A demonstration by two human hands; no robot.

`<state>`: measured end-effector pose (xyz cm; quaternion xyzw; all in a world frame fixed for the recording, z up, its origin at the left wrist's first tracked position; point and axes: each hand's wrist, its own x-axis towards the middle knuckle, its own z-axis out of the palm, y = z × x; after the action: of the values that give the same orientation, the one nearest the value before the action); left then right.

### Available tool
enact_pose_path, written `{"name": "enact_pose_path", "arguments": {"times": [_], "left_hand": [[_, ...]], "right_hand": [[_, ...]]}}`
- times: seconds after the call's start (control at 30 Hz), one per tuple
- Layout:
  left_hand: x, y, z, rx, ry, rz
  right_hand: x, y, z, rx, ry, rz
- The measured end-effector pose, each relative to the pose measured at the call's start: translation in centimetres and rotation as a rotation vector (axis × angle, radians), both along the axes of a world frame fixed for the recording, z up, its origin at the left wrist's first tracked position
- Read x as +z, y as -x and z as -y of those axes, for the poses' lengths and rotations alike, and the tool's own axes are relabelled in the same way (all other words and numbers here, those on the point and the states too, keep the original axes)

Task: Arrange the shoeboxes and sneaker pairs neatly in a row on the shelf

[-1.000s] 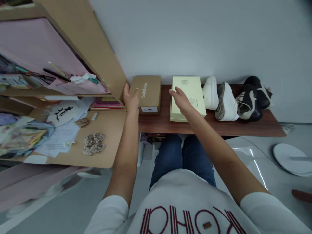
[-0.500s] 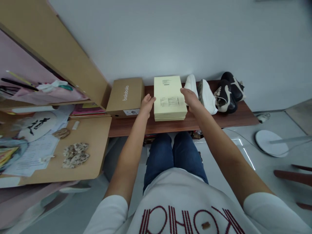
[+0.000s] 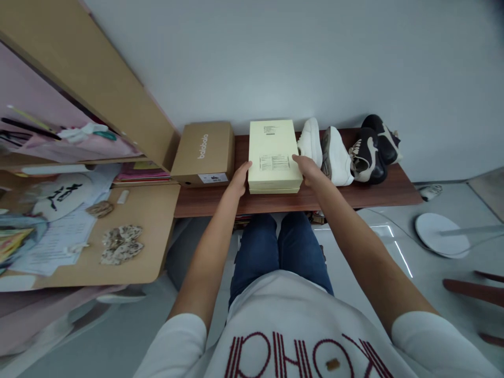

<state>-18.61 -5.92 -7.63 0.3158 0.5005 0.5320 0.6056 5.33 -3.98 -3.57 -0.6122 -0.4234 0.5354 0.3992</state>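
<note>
A pale yellow shoebox (image 3: pixel 274 139) with printed labels rests lid up on the dark wooden bench (image 3: pixel 205 205), between a brown box and a pair of white shoes. My left hand (image 3: pixel 240 179) presses against its left side near the front corner, thumb at the lid's edge. On the opposite side my right hand (image 3: pixel 307 169) grips the box, its thumb on the lid's right edge. The fingers of both hands are partly hidden below the lid. Just right of the box stand the white shoes (image 3: pixel 336 157), close to my right hand.
The brown "balabala" box (image 3: pixel 214 144) stands left on the bench. Black-and-white shoes (image 3: pixel 370 155) sit at its right end. To the left is a desk (image 3: pixel 157 220) with papers and a hair scrunchie (image 3: pixel 122 244). A round white stand base (image 3: pixel 437 231) is on the floor at right.
My left hand has come down slightly along the box's side, its fingers now lower against it. My right hand has slid a little towards me. The shoebox stays in nearly the same place.
</note>
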Motion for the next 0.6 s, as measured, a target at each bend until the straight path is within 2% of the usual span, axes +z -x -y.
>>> {"name": "enact_pose_path", "arguments": {"times": [0.13,0.3,0.5,0.6], "left_hand": [[-0.4,-0.6,0.3,-0.043,0.041,0.099],[-0.3,-1.5,0.6,-0.002,0.072,0.135],[2.1,-1.0,0.8,-0.027,0.050,0.093],[3.5,0.2,0.4,0.028,-0.028,0.027]], "right_hand": [[-0.2,1.1,0.3,-0.041,-0.018,0.047],[-1.1,1.7,0.5,-0.034,-0.161,0.138],[-1.6,1.9,1.1,0.020,-0.231,0.058],[-1.1,2.3,1.4,0.005,-0.211,0.037]]}}
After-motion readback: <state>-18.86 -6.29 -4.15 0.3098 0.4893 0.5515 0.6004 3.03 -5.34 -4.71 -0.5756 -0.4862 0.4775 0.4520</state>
